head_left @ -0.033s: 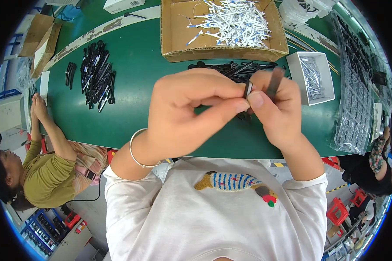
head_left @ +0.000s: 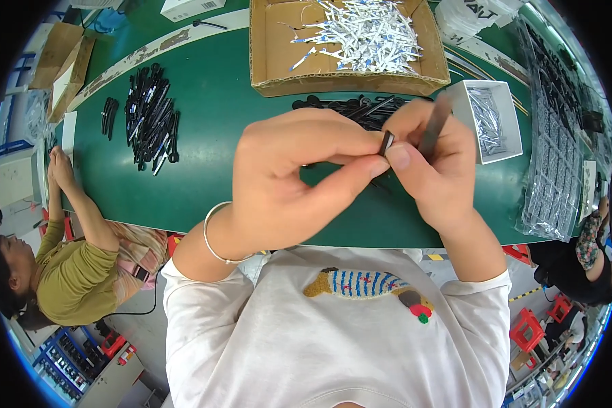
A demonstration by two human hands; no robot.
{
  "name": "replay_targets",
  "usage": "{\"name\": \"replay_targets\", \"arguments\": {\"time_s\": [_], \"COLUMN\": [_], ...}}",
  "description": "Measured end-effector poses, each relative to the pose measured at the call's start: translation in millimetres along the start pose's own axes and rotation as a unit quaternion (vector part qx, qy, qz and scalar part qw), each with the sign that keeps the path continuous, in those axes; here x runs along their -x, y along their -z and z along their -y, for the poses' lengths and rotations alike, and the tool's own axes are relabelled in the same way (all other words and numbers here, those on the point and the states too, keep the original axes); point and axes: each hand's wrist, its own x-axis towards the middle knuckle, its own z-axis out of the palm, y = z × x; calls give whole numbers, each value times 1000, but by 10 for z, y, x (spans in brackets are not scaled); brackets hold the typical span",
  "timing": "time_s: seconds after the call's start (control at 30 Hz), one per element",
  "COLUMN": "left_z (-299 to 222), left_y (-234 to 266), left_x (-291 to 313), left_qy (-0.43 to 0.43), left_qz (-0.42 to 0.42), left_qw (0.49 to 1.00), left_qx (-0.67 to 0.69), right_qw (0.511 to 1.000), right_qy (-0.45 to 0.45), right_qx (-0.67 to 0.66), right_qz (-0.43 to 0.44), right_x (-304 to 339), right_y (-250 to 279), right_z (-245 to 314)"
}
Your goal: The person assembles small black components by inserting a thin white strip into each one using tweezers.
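Over the near middle of the table, my left hand (head_left: 299, 177) pinches a small black part (head_left: 386, 143) with a pale face between thumb and forefinger. My right hand (head_left: 432, 166) meets it there, its thumb against the same part. A flat, dark, blade-like strip (head_left: 434, 126) sticks up between the right hand's fingers, blurred at its top; its exact kind cannot be told. Behind the hands lies a pile of long black parts (head_left: 360, 107), partly covered by my fingers. At the left is another heap of black rod-like parts with round ends (head_left: 151, 115).
An open cardboard box (head_left: 347, 85) with white paper strips stands at the far middle. A white box (head_left: 470, 122) of silvery pins sits right, beside clear plastic trays (head_left: 554, 149). A small black bundle (head_left: 109, 117) lies left. A co-worker (head_left: 75, 272) sits at the left.
My right hand has shifted slightly to the right, and the dark strip in it leans further right. The small black part has tilted a little between my fingertips.
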Motion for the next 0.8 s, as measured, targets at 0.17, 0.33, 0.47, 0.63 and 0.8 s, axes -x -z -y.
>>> {"name": "replay_targets", "arguments": {"time_s": [0.17,0.33,0.47,0.63,0.8], "left_z": [89,113,151,59,30], "left_y": [-56,-65,-109,-54,17], "left_x": [-55,-83,-63,31,12], "left_qy": [-246,-291,-262,-152,-129], "left_qz": [-57,-72,-113,-78,-23], "left_qw": [921,894,924,973,974], "left_qx": [-298,-334,-254,-154,-185], "right_qw": [989,976,953,967,914], "right_qy": [116,173,233,178,269], "right_qx": [78,104,178,181,300], "right_qz": [45,77,76,-20,-50], "right_x": [-25,-21,-20,41,-101], "right_y": [85,112,119,22,201], "right_z": [106,109,103,250,246]}}
